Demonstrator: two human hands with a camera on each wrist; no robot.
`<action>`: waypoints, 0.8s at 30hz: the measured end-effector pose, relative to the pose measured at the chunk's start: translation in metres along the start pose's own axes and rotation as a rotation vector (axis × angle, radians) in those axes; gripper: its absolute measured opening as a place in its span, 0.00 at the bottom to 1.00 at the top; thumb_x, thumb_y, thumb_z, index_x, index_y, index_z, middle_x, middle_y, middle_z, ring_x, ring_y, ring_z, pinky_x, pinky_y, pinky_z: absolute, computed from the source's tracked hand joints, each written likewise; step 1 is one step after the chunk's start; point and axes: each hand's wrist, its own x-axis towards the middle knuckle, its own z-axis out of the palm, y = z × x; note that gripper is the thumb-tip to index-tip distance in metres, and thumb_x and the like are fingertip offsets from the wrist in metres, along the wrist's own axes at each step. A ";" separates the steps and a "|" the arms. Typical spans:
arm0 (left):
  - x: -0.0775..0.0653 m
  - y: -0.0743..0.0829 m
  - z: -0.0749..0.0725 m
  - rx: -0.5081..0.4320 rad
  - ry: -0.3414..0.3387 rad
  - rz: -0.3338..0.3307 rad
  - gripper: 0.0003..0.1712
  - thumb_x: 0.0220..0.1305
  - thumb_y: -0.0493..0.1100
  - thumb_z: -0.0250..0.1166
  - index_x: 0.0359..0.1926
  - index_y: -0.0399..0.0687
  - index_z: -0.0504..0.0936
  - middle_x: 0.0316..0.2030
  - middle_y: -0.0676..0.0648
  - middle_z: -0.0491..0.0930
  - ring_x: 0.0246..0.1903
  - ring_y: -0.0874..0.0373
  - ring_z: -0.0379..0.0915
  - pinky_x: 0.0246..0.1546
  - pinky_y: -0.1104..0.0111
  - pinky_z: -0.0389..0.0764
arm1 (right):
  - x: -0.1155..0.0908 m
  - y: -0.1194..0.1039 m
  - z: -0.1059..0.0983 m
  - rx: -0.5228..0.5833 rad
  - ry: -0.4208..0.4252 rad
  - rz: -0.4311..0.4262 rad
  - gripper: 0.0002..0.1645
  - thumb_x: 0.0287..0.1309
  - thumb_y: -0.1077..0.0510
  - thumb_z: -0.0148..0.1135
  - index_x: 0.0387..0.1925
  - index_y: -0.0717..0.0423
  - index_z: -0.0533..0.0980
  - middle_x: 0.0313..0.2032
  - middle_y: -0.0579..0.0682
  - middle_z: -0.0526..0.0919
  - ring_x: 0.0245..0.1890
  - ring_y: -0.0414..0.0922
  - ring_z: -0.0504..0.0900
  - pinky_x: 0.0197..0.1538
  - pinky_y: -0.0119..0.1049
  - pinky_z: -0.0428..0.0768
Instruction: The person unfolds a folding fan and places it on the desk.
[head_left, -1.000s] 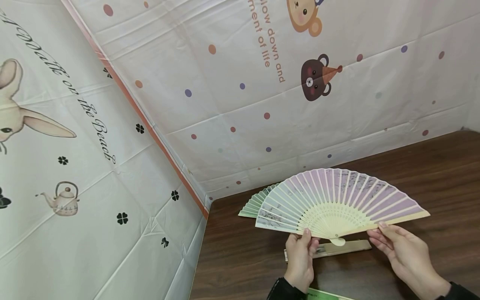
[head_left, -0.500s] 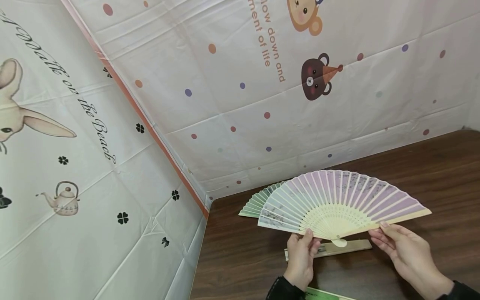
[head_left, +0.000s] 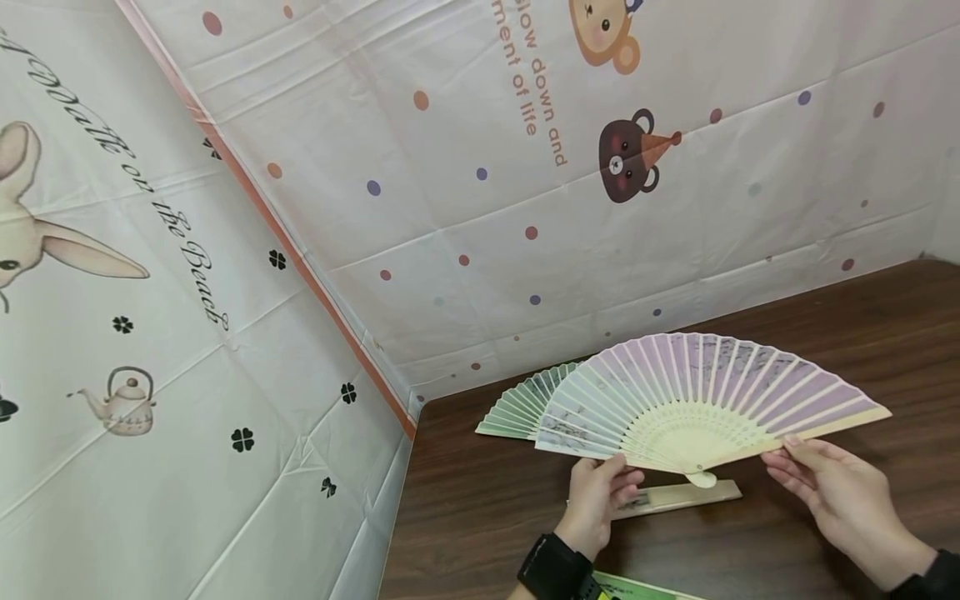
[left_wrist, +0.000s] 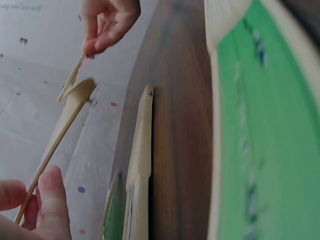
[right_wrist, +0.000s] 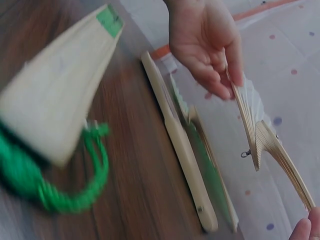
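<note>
A spread folding fan (head_left: 705, 383), pale blue on one side and lilac on the other, is held in the air above the table. My left hand (head_left: 591, 502) pinches its left end stick, and my right hand (head_left: 847, 504) pinches the right one. The pivot end with its pale ribs points toward me. Partly hidden behind it, a green fan (head_left: 513, 410) stands spread out. Beneath the pivot lies a closed pale fan (head_left: 686, 497), which also shows in the left wrist view, where the thumb and fingers (left_wrist: 52, 195) clasp the held fan's edge stick.
Closest to me lies another closed fan (head_left: 645, 588) with green cloth, cut off by the frame's edge. A green braided cord (right_wrist: 75, 197) hangs from its pivot end in the right wrist view. Printed cloth (head_left: 450, 208) covers the walls behind the brown wooden table (head_left: 465, 517).
Both hands have shifted a little to the right, carrying the spread fan along. More of the green fan behind it now shows. The closed fans stay in place.
</note>
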 end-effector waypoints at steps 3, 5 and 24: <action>0.003 0.002 -0.002 0.025 0.003 0.000 0.10 0.58 0.40 0.58 0.37 0.38 0.71 0.26 0.47 0.77 0.21 0.66 0.76 0.21 0.79 0.75 | 0.001 -0.006 -0.005 -0.010 0.005 -0.002 0.15 0.58 0.68 0.49 0.20 0.57 0.76 0.23 0.49 0.83 0.25 0.42 0.83 0.30 0.33 0.81; 0.005 0.003 -0.002 0.044 0.007 0.003 0.10 0.58 0.41 0.58 0.37 0.39 0.71 0.26 0.47 0.77 0.21 0.66 0.76 0.21 0.78 0.74 | 0.001 -0.010 -0.008 -0.026 0.020 0.002 0.15 0.58 0.68 0.49 0.20 0.56 0.77 0.23 0.48 0.83 0.25 0.42 0.83 0.30 0.33 0.81; 0.030 0.005 0.015 0.094 0.005 0.005 0.08 0.56 0.41 0.58 0.36 0.41 0.74 0.23 0.51 0.77 0.19 0.67 0.74 0.18 0.80 0.70 | 0.021 -0.046 -0.062 -0.130 -0.074 -0.003 0.17 0.62 0.64 0.45 0.22 0.55 0.77 0.22 0.48 0.83 0.25 0.39 0.83 0.29 0.29 0.80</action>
